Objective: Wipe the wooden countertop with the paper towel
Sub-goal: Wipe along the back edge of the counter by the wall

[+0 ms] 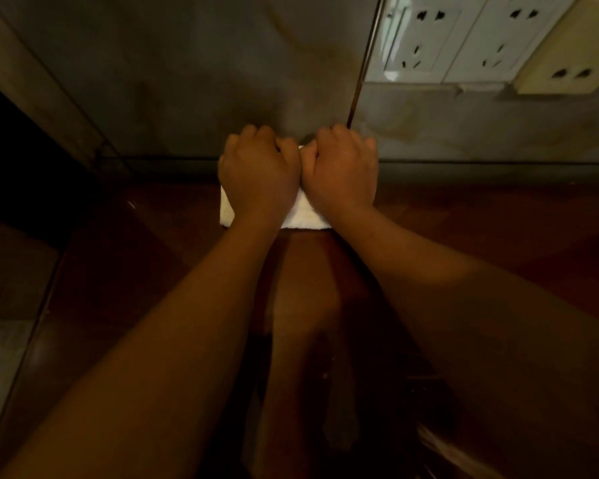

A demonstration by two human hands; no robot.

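The folded white paper towel (303, 214) lies flat on the dark wooden counter (498, 243), at centre frame and close against the counter's back edge. Both hands press on it side by side, thumbs touching. The left hand (258, 176) covers the towel's left part, fingers curled under into a loose fist; the right hand (343, 172) covers the right part, likewise curled. Whether either hand pinches the towel or merely bears down on it cannot be told. Towel edges show at lower left and between the wrists. Bare counter extends to left and right of the towel. Directly behind stands a grey wall (187, 81); wall sockets (457, 39) sit at upper right.
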